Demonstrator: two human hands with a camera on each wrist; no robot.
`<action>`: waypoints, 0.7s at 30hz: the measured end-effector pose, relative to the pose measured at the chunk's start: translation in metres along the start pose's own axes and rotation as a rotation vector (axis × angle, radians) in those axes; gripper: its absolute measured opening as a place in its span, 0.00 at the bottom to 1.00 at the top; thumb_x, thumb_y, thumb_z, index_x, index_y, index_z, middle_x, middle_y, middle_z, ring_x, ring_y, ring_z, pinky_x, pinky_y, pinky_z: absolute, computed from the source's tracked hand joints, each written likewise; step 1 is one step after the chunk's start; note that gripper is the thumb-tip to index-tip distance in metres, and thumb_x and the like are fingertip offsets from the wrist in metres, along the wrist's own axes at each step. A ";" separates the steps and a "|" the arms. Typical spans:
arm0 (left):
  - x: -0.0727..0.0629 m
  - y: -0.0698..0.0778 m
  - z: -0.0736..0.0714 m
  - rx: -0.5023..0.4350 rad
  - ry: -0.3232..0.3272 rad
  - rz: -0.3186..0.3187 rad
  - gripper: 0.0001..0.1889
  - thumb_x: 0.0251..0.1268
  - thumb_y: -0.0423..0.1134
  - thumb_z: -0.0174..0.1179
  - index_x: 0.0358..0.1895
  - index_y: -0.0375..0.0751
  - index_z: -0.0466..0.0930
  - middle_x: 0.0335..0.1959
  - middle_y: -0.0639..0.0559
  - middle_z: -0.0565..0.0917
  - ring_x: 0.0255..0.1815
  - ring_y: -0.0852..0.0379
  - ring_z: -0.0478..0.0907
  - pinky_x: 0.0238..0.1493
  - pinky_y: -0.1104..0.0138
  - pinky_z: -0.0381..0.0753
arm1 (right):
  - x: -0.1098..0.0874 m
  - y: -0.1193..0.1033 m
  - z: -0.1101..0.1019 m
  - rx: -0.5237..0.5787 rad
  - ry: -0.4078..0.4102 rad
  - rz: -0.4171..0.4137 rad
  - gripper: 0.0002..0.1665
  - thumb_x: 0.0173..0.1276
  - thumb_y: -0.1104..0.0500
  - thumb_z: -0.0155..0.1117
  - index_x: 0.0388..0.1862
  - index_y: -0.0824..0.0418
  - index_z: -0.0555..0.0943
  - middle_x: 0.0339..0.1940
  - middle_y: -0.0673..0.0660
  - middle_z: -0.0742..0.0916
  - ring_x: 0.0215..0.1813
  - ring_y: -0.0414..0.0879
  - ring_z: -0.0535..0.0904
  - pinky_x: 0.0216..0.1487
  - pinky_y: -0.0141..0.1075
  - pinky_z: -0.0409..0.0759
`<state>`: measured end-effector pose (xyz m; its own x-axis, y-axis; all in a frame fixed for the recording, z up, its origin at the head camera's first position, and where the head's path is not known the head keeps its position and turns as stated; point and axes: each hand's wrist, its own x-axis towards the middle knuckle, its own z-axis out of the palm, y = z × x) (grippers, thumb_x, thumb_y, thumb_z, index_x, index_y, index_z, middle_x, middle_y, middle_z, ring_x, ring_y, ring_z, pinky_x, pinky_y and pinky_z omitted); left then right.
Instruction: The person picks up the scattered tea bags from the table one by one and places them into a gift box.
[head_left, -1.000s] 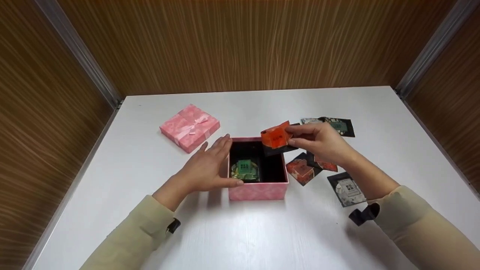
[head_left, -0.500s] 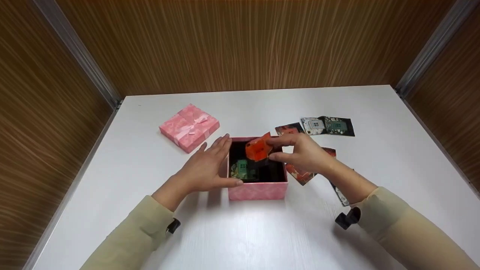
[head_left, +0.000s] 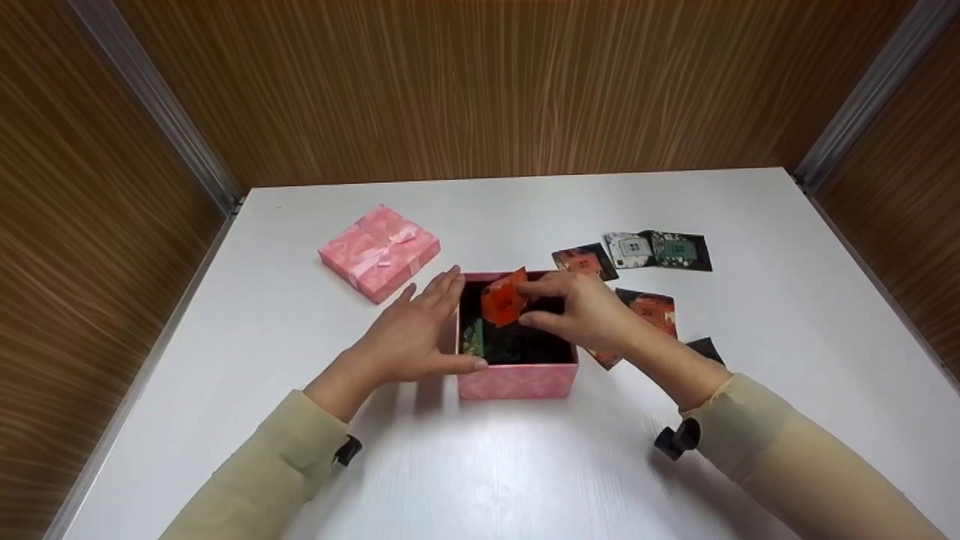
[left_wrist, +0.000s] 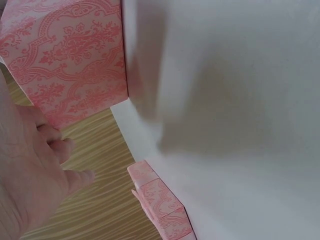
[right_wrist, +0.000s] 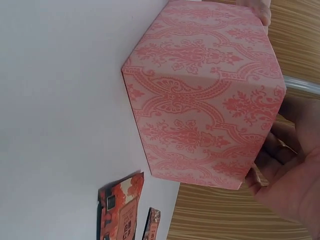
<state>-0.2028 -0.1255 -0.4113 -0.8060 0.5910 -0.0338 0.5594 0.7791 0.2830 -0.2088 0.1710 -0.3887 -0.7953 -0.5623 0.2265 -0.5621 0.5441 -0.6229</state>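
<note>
A pink patterned gift box (head_left: 517, 382) stands lidless on the white table, dark inside. My left hand (head_left: 416, 330) rests along its left side, fingers fairly straight toward the back corner and thumb at the front rim; the left wrist view shows the fingers beside the box wall (left_wrist: 75, 60). Between thumb and fingers my right hand (head_left: 581, 311) pinches an orange-red sachet (head_left: 502, 300), tilted over the box opening. A green sachet (head_left: 472, 339) lies inside at the left, partly covered by the held one. In the right wrist view the box (right_wrist: 195, 100) hides the held sachet.
The pink lid (head_left: 381, 251) with a ribbon bow lies back left. Right of the box lie several sachets: a red one (head_left: 585, 261), a white one (head_left: 628, 250), a green one (head_left: 679, 249), another red one (head_left: 651, 309) and a dark one (head_left: 706, 349). Wood-grain panels (head_left: 480, 90) enclose the table.
My right hand has moved left with the orange-red sachet, from the box's right back rim to over its opening. My left hand has stayed at the box's left side.
</note>
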 end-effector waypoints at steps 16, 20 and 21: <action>0.001 0.000 0.000 0.008 -0.002 -0.001 0.70 0.55 0.90 0.46 0.88 0.41 0.39 0.89 0.50 0.41 0.88 0.52 0.42 0.85 0.46 0.47 | 0.012 0.002 0.018 -0.136 -0.020 -0.081 0.28 0.69 0.56 0.78 0.64 0.68 0.86 0.48 0.60 0.92 0.48 0.52 0.88 0.51 0.49 0.86; 0.000 0.001 0.000 0.010 -0.006 -0.004 0.70 0.55 0.90 0.45 0.88 0.41 0.39 0.89 0.50 0.41 0.88 0.52 0.42 0.85 0.46 0.46 | 0.014 0.005 0.022 -0.166 -0.002 -0.129 0.27 0.66 0.57 0.80 0.61 0.68 0.87 0.44 0.60 0.93 0.45 0.51 0.90 0.47 0.48 0.88; 0.000 0.001 0.000 0.011 -0.005 -0.003 0.70 0.55 0.90 0.45 0.88 0.41 0.39 0.89 0.50 0.42 0.88 0.52 0.42 0.85 0.46 0.46 | 0.014 0.005 0.023 -0.175 0.001 -0.140 0.27 0.65 0.57 0.81 0.60 0.68 0.88 0.43 0.60 0.93 0.44 0.51 0.90 0.46 0.48 0.88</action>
<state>-0.2027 -0.1249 -0.4108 -0.8067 0.5896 -0.0399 0.5590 0.7832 0.2721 -0.2178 0.1511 -0.4061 -0.7072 -0.6390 0.3027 -0.6975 0.5606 -0.4463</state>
